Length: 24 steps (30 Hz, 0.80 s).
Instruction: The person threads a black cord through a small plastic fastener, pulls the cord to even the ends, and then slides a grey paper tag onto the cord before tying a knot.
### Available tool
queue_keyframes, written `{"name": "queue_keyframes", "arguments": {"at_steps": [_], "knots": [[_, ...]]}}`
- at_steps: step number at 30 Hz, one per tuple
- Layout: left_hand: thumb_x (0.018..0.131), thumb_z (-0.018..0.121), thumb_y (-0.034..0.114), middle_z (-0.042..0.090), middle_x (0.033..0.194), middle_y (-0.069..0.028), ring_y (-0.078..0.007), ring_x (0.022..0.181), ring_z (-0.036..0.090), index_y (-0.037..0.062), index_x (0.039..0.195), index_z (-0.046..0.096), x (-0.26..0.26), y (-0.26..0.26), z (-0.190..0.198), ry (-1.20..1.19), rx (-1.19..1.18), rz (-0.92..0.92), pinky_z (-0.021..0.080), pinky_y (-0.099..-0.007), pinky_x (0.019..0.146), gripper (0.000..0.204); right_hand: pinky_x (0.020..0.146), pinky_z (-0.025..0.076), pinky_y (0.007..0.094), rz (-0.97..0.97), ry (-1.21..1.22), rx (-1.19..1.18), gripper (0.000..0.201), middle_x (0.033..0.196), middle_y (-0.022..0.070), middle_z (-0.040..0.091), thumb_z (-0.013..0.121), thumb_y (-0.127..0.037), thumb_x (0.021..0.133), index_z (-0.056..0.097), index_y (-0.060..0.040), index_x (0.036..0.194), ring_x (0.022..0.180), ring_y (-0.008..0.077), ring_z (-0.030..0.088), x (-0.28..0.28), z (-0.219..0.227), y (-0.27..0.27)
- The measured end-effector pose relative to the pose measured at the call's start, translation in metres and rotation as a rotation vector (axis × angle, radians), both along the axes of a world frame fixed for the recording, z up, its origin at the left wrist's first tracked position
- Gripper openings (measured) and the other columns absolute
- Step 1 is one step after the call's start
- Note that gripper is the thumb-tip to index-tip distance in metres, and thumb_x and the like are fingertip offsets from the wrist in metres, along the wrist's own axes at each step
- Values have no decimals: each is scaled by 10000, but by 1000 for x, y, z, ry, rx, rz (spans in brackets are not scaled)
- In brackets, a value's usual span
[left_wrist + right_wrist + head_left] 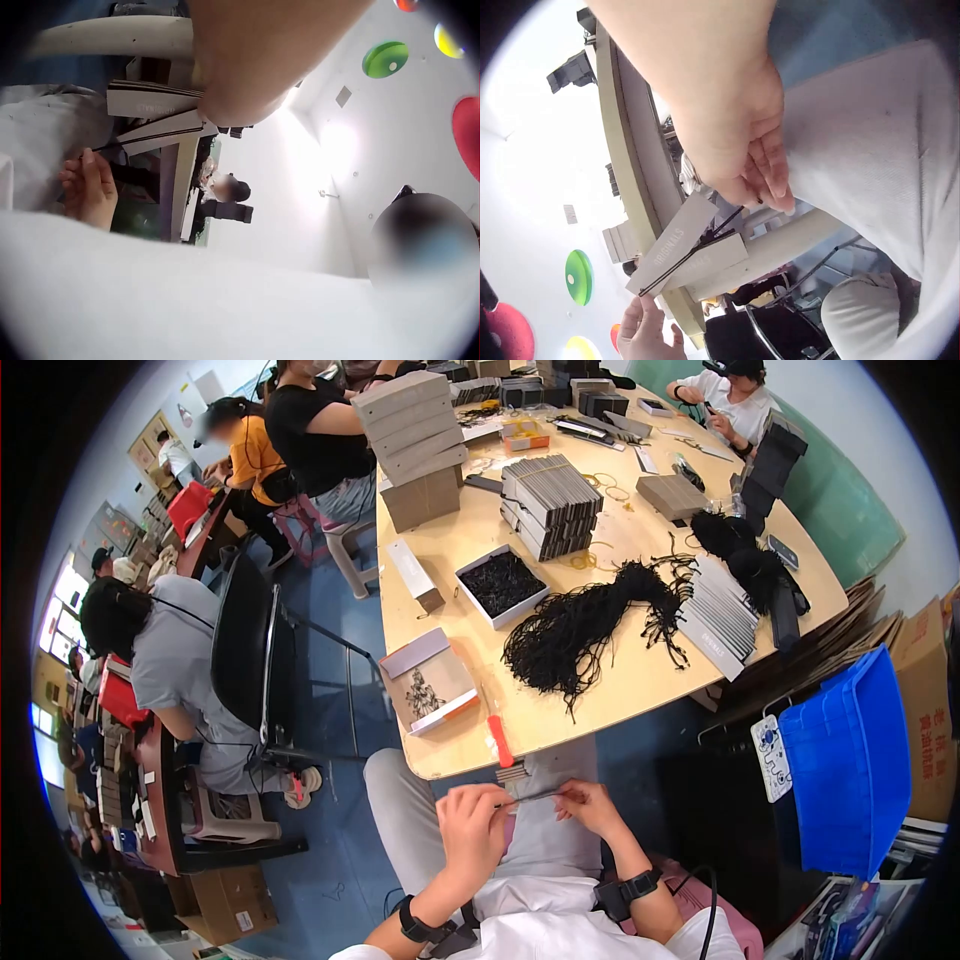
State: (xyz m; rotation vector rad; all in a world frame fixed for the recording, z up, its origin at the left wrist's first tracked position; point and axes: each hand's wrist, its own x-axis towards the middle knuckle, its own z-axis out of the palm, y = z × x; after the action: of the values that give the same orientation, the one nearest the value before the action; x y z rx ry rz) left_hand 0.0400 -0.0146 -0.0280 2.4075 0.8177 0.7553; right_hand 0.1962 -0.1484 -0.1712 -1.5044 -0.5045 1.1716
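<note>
Over the person's lap, a thin black cord (540,796) stretches between the two hands. The left hand (472,832) pinches one end of it, with fingertips right at the corner of a grey card (676,238) printed "ORIGINALS". The right hand (592,806) pinches the cord's other end between thumb and finger. In the right wrist view the cord runs across the face of the card, and a second grey card (720,259) shows behind it. Card edges (512,772) show just beyond the hands in the head view.
On the table (560,725) are a bundle of black cords (585,630), a fanned row of grey cards (718,615), a box with small metal pieces (430,685), a tray of black bits (503,585) and stacked grey boxes (410,420). A blue bin (850,760) stands at the right.
</note>
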Motion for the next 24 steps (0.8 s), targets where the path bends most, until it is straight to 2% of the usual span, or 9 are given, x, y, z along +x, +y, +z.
{"name": "queue_keyframes", "arguments": {"at_steps": [4,8,10,14,18,20,23,24], "knots": [[694,689,-1,642,857,-16,-222,874,576,100,828,633,-9,-7,-9,-34,20,-109,372,-347,807,177,585,521,254,25,47,38,113,736,68,643,643,-73,863,621,20,923,637,129,631,-5,-4,-2],[716,700,39,638,845,-2,-201,851,582,106,852,638,-7,-9,-15,-52,-21,-108,359,-347,797,165,610,522,260,85,63,0,104,750,68,645,629,-60,871,621,31,921,649,133,629,-9,5,-2],[727,700,39,640,845,-11,-198,853,582,102,858,646,-3,-9,-15,-96,-178,-26,361,-343,796,155,614,520,260,86,80,3,102,749,62,643,630,-64,870,625,27,917,654,129,627,-11,0,-4],[729,701,39,639,840,-19,-204,851,581,97,852,649,-3,-4,-16,-100,-128,-64,362,-344,798,145,622,515,257,76,120,6,97,746,49,640,632,-70,868,633,17,911,660,121,622,-14,-2,-7],[725,695,33,636,830,-22,-211,852,580,86,835,641,-3,-4,-12,-70,-43,-95,364,-347,802,134,614,515,253,87,81,-10,95,746,51,641,634,-64,863,638,25,895,666,121,628,-13,17,-6],[724,692,32,635,828,-24,-212,854,580,82,832,635,-4,-4,-12,-64,-30,-100,364,-348,803,132,603,514,251,97,-55,-34,100,742,60,642,635,-53,855,643,41,887,675,119,633,-11,35,-6],[741,675,34,630,852,-40,-222,854,576,74,846,618,-7,-5,-11,-71,-64,-109,364,-344,798,126,605,515,249,73,-186,22,85,742,60,643,626,-38,844,643,25,900,646,121,631,-8,63,-10],[763,662,36,628,868,-56,-228,853,572,63,859,607,-9,-5,-10,-72,-184,-118,374,-344,795,114,605,515,249,74,-186,21,85,742,60,643,626,-38,844,643,25,900,646,121,631,-8,73,-11]]}}
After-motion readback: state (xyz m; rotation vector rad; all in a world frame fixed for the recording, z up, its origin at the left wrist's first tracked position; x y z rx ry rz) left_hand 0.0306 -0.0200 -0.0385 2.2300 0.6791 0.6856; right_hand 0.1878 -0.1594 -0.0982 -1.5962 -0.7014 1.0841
